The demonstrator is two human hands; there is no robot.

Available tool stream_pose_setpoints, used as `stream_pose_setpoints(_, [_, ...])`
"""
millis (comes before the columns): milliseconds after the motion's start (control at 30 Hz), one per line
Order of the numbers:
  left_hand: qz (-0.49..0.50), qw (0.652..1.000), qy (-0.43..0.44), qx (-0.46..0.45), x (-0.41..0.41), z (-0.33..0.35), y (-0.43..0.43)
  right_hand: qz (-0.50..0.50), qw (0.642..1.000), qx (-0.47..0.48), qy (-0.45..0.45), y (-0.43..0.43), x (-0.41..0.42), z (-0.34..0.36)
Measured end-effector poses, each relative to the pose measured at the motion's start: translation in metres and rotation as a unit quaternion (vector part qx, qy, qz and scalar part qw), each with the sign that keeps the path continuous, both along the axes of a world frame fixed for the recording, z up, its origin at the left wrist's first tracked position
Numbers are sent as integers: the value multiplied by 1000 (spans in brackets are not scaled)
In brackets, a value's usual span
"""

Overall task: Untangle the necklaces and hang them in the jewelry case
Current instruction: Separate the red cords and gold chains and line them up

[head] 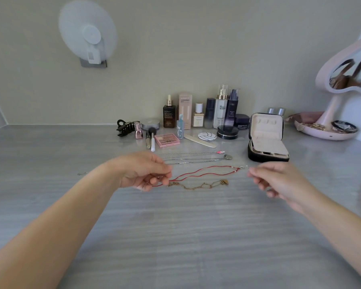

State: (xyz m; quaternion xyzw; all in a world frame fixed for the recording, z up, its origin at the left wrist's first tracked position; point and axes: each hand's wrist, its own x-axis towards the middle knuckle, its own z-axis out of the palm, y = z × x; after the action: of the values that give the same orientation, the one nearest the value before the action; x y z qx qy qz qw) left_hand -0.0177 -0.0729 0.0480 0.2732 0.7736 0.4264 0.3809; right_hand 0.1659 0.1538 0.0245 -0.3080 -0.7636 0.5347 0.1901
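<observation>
A red cord necklace lies stretched across the grey table. My left hand pinches its left end, where it meets a gold chain necklace. My right hand hovers just right of the red cord's clasp, fingers loosely curled, holding nothing that I can see. Behind them, silver chain necklaces lie in straight rows. The black jewelry case stands open at the back right, its cream lining showing.
Cosmetic bottles, a pink palette, brushes and a black hair claw line the back wall. A pink mirror stand with a tray sits far right. A small chain piece lies at the left.
</observation>
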Motion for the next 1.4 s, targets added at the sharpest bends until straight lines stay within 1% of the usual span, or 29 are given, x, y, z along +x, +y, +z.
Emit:
stream_pose_setpoints(67, [-18, 998, 21, -53, 0, -2, 0, 14, 999, 40, -31, -2, 2, -7])
stream_pose_setpoints(167, [-34, 993, 47, -105, 0, -3, -1, 20, 995, 77, -59, 0, 4, -11])
stream_pose_setpoints(200, [-38, 990, 59, -121, 0, -4, -1, 20, 991, 111, -73, 1, 4, -12])
stream_pose_setpoints(233, [-41, 987, 75, -138, 1, -4, -1, 22, 982, 164, -93, 2, 5, -13])
stream_pose_setpoints(300, [-47, 979, 105, -169, 3, -5, -1, 26, 951, 278, -133, 2, 6, -14])
stream_pose_setpoints(367, [-54, 972, 127, -193, 4, -5, 0, 26, 929, 338, -151, 0, 8, -15])
stream_pose_setpoints(433, [-59, 965, 143, -213, 5, -6, 1, 36, 914, 369, -165, -1, 10, -15])
stream_pose_setpoints(500, [-64, 960, 150, -226, 6, -6, 1, 50, 907, 378, -176, 1, 10, -15])
stream_pose_setpoints(633, [-74, 954, 158, -243, 8, -3, 0, 54, 907, 368, -196, 7, 12, -14])
stream_pose_setpoints(800, [-79, 942, 172, -277, 12, 2, -2, 51, 914, 327, -233, 13, 14, -8])
stream_pose_setpoints(867, [-80, 934, 185, -294, 14, 4, -4, 53, 901, 346, -255, 12, 10, -3])
stream_pose_setpoints(967, [-73, 923, 212, -312, 13, 6, -6, 66, 889, 379, -246, 5, 1, 5])
stream_pose_setpoints(1033, [-55, 923, 230, -304, 12, 5, -5, 90, 879, 402, -240, -5, -8, 9])
stream_pose_setpoints(1133, [-8, 937, 265, -225, 12, 0, 3, 112, 858, 446, -230, -18, -24, 9])
stream_pose_setpoints(1200, [9, 936, 302, -181, 16, -4, 11, 108, 850, 467, -219, -21, -36, 6])
stream_pose_setpoints(1333, [19, 927, 355, -121, 21, -13, 18, 91, 827, 513, -212, -25, -50, -8])
stream_pose_setpoints(1400, [37, 925, 374, -54, 22, -18, 20, 93, 830, 515, -194, -29, -51, -9])
